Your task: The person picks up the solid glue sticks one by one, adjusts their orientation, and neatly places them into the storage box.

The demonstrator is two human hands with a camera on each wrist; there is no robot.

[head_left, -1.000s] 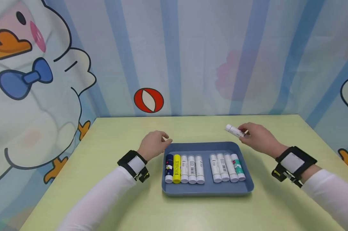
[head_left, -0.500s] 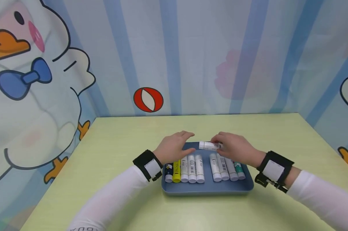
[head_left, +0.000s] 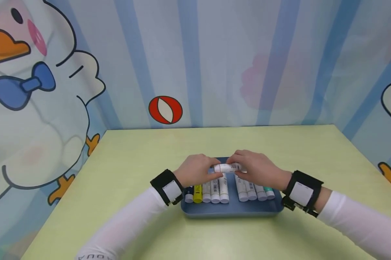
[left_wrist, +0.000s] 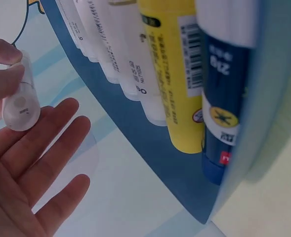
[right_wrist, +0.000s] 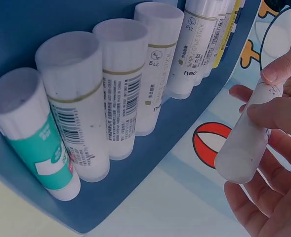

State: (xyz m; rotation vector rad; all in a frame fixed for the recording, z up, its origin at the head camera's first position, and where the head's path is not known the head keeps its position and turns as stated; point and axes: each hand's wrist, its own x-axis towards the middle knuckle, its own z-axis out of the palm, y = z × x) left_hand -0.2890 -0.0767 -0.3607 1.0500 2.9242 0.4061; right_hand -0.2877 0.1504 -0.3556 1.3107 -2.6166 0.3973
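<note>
Both hands hold one white glue stick (head_left: 227, 168) sideways above the far part of a blue-grey tray (head_left: 232, 209). My left hand (head_left: 195, 169) pinches its left end between thumb and fingers. The other end is gripped by my right hand (head_left: 260, 168), whose thumb (right_wrist: 271, 116) lies along the barrel in the right wrist view. More glue sticks lie in the tray in two groups. On the left are a navy one (left_wrist: 227, 98), a yellow one (left_wrist: 177, 84) and three white ones; on the right, three white ones and one with a green label (right_wrist: 41, 153).
The tray stands on a pale yellow-green table (head_left: 143, 144). Behind it hangs a striped blue backdrop (head_left: 215, 72) with a printed duck and a red ball (head_left: 165, 110). A bare strip of tray floor separates the two groups of glue sticks.
The right hand has brought the white glue stick leftward from beyond the tray's far right corner to over the tray. The left hand has moved right and taken hold of its left end.
</note>
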